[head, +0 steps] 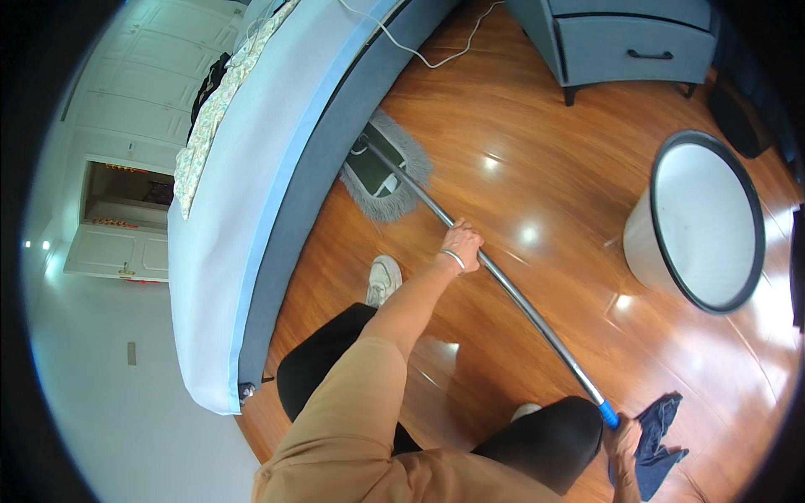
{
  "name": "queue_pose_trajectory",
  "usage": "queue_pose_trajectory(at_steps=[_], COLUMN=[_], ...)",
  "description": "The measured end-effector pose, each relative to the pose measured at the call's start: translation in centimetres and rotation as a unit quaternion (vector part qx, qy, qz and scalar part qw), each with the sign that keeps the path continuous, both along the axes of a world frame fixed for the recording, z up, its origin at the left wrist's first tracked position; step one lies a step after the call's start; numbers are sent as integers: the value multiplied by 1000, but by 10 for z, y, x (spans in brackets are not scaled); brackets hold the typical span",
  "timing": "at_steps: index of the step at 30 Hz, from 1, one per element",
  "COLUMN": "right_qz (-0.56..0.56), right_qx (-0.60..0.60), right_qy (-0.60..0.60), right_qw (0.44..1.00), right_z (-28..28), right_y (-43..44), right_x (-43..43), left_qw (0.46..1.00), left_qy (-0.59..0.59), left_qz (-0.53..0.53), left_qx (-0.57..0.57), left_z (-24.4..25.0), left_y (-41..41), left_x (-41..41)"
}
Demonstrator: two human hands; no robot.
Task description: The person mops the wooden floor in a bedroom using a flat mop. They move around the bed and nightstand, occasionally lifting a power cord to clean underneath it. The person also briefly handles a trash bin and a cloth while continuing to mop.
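Observation:
My left hand (463,244), with a silver bangle at the wrist, grips the metal pole (534,316) of a flat dust mop around its middle. At the pole's blue end, low on the right, my right hand (622,435) is closed around the grip. The mop head (390,170), grey-fringed with a dark green top, lies on the wood-look floor, its far left part hidden under the edge of the bed. Beside my right hand, a piece of dark blue denim (657,456) lies on the floor.
A bed with a light blue sheet (251,188) runs along the left. A white bin with a black rim (655,207) stands at right. A grey-blue bedside cabinet (629,53) is at the top right. A white cable (434,65) trails from the bed.

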State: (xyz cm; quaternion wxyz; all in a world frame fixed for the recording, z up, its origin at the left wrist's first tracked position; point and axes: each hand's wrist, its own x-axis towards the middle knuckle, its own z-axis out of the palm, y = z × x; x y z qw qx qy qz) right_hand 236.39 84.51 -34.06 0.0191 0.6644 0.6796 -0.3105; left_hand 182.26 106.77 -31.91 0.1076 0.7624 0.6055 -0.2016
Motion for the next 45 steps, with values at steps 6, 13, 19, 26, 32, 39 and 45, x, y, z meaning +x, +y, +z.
queue_pose_trajectory(at_steps=[6,13,19,26,32,39,45], right_qz=[47,121,148,199,227,260,146], right_qx=[11,28,-32,-103,-203,-262,-219], right_qy=[-25,10,-37,95,35,135,200], right_qw=[999,992,988,970,952,919,944], right_z=[-8,-38,-27,-45,-69,-56,-28], right_y=[110,188,271,334,394,412,361], right_x=[-35,-148,-247,-332,-512,-540,-515], left_qw=[999,999,990,919,274,141,243], left_qy=[-7,3,-21,-122,-581,-668,-563], left_qz=[17,32,138,229,688,684,722], left_qx=[-45,-34,38,297,337,256,322], left_z=[-21,-12,-9,-30,-67,-69,-60], left_y=[44,91,127,119,137,185,176], left_x=[-54,-182,-268,-328,-328,-330,-303])
